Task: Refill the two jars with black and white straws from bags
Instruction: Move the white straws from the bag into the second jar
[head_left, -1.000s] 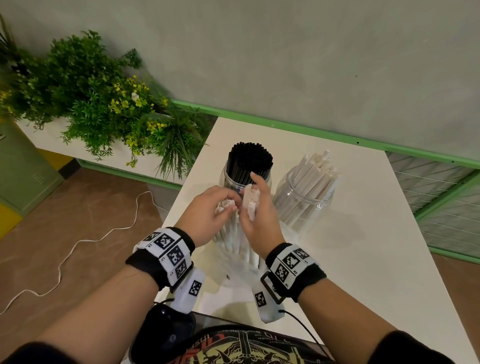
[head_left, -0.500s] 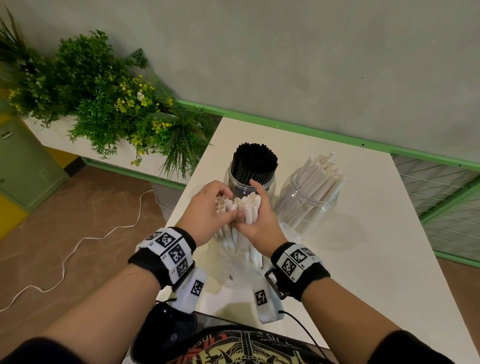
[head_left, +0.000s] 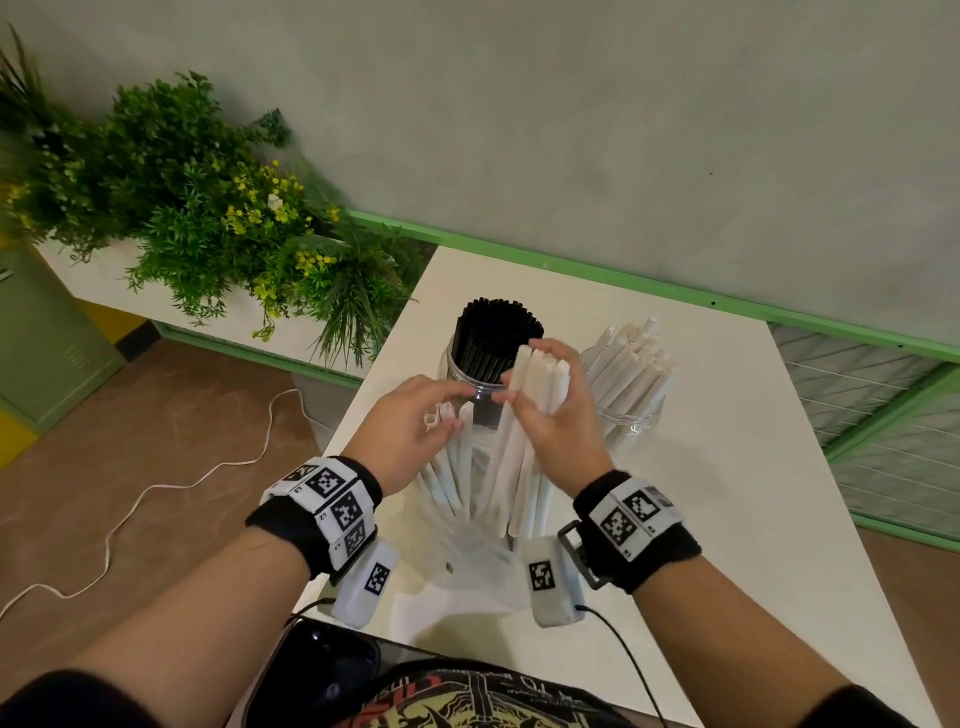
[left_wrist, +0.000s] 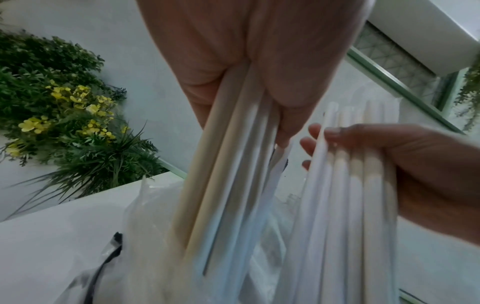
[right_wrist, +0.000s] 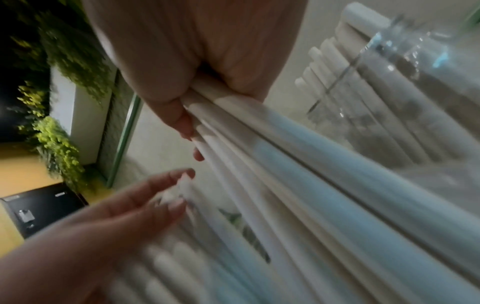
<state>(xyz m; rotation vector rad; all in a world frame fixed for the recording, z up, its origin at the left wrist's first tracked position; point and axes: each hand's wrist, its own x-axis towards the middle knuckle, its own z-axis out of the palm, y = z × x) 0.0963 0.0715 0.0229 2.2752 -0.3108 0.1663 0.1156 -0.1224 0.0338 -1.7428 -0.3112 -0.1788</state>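
Two clear jars stand on the white table (head_left: 727, 519). The left jar (head_left: 470, 371) is packed with black straws (head_left: 496, 332). The right jar (head_left: 631, 410) holds white straws (head_left: 631, 358) leaning right. In front of them a clear plastic bag (head_left: 467, 561) holds more white straws upright. My right hand (head_left: 530, 384) grips a raised bundle of white straws (head_left: 519, 441), its lower ends still in the bag mouth; the same bundle (right_wrist: 285, 156) fills the right wrist view. My left hand (head_left: 441, 410) holds the remaining white straws (left_wrist: 233, 144) near their tops, lower and to the left.
A planter with green foliage and yellow flowers (head_left: 208, 208) sits left of the table, against the wall. A white cable (head_left: 156, 488) runs over the brown floor. A green-framed mesh panel (head_left: 883, 415) borders the table's right side. The wall stands close behind the jars.
My right hand has split a bundle of white straws from the group and lifted it up and to the right. The left hand stays low on the rest.
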